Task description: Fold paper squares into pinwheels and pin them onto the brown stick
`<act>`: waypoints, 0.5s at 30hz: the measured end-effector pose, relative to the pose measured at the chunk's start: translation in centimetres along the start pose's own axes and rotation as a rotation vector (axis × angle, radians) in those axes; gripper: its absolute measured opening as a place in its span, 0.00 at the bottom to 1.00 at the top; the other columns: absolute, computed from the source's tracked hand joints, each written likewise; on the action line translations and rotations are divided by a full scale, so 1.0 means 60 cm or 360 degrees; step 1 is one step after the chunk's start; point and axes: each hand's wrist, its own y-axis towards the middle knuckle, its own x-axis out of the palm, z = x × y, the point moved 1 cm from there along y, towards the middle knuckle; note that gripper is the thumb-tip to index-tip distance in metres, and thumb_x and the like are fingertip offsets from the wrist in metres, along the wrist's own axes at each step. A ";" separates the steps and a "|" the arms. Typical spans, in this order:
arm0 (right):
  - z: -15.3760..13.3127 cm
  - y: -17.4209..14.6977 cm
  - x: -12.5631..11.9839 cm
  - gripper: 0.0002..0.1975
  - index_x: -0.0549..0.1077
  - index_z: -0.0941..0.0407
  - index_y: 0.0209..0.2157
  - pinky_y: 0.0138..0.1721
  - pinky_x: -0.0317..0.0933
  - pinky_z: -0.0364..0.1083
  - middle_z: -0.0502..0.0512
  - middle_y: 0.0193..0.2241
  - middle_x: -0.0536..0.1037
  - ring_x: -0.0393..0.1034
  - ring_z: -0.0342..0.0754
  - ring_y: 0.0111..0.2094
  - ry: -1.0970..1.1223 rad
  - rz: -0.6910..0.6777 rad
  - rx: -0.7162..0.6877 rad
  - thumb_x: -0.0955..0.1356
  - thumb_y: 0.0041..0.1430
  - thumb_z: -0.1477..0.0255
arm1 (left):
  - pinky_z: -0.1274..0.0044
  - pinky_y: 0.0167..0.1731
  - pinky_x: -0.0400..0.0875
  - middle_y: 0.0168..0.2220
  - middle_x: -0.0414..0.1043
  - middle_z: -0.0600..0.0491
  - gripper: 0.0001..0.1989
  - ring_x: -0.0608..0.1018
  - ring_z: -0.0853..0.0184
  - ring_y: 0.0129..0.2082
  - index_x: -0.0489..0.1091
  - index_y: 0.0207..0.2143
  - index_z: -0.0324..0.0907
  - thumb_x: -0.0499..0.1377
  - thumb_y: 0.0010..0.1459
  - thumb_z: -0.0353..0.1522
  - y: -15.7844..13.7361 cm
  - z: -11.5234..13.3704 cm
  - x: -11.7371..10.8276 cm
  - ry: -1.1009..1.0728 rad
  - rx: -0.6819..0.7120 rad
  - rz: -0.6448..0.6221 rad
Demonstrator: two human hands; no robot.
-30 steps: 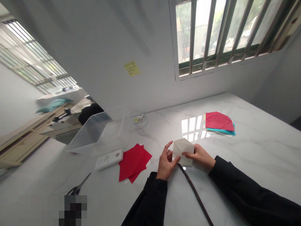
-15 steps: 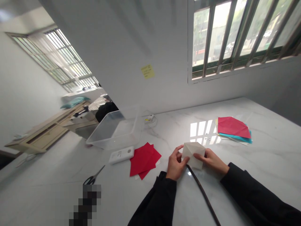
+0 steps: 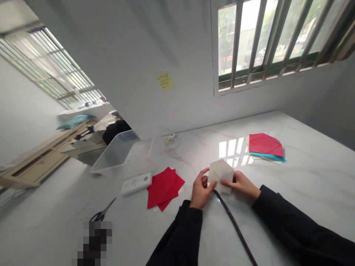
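A cream sheet of paper (image 3: pixel 220 170), creased and partly folded, is held up between both hands just above the table. My left hand (image 3: pixel 201 189) grips its left edge, thumb in front and fingers behind. On the right side, my right hand (image 3: pixel 243 184) pinches the paper with the thumb across its front. The fingers behind the sheet are partly hidden. A thin dark strap or cord (image 3: pixel 235 225) runs from below the paper toward the front edge of the view. Red paper sheets (image 3: pixel 163 188) lie to the left of my left hand.
A stack of red, blue and pale papers (image 3: pixel 265 145) lies at the right. Left of the red sheets are a white box-shaped device (image 3: pixel 136 184), a clear plastic bin (image 3: pixel 111 157) and scissors (image 3: pixel 103 212). A small white device with a cable (image 3: pixel 172 136) sits by the wall.
The whole view has shifted, so things appear further left. My right thumb has slid a little toward the left thumb along the paper. Both hands keep hold of the sheet.
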 end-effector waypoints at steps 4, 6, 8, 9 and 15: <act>0.002 0.002 -0.003 0.23 0.81 0.61 0.41 0.40 0.70 0.48 0.59 0.38 0.84 0.77 0.56 0.38 0.0121 0.0007 -0.0001 0.73 0.57 0.54 | 0.76 0.38 0.73 0.32 0.75 0.55 0.34 0.79 0.68 0.33 0.66 0.60 0.40 0.70 0.54 0.42 0.004 0.003 -0.006 -0.0067 -0.0013 0.0011; 0.001 0.003 -0.005 0.23 0.81 0.60 0.41 0.41 0.70 0.48 0.58 0.38 0.84 0.77 0.56 0.39 0.0207 0.0026 0.0010 0.73 0.57 0.53 | 0.77 0.36 0.73 0.32 0.75 0.54 0.32 0.78 0.69 0.32 0.67 0.58 0.40 0.69 0.55 0.43 0.008 0.003 -0.012 -0.0127 -0.0040 0.0063; 0.001 0.004 -0.007 0.24 0.82 0.60 0.40 0.41 0.70 0.48 0.58 0.38 0.84 0.77 0.56 0.38 0.0259 0.0044 0.0019 0.73 0.56 0.53 | 0.78 0.36 0.73 0.34 0.76 0.53 0.30 0.78 0.69 0.32 0.69 0.56 0.40 0.69 0.55 0.43 0.011 0.003 -0.018 -0.0151 -0.0062 0.0099; 0.002 0.004 -0.007 0.24 0.82 0.60 0.40 0.40 0.70 0.48 0.58 0.38 0.84 0.77 0.55 0.38 0.0271 0.0050 0.0025 0.74 0.56 0.52 | 0.78 0.36 0.73 0.35 0.76 0.52 0.29 0.78 0.69 0.33 0.70 0.55 0.40 0.69 0.53 0.42 0.013 0.002 -0.020 -0.0146 -0.0064 0.0098; 0.006 0.005 -0.006 0.26 0.80 0.62 0.40 0.35 0.66 0.46 0.57 0.34 0.82 0.74 0.52 0.33 0.0324 0.0056 0.0052 0.73 0.57 0.52 | 0.74 0.43 0.74 0.38 0.78 0.50 0.28 0.80 0.66 0.38 0.72 0.52 0.40 0.72 0.49 0.37 0.016 -0.002 -0.023 -0.0072 -0.0056 -0.0005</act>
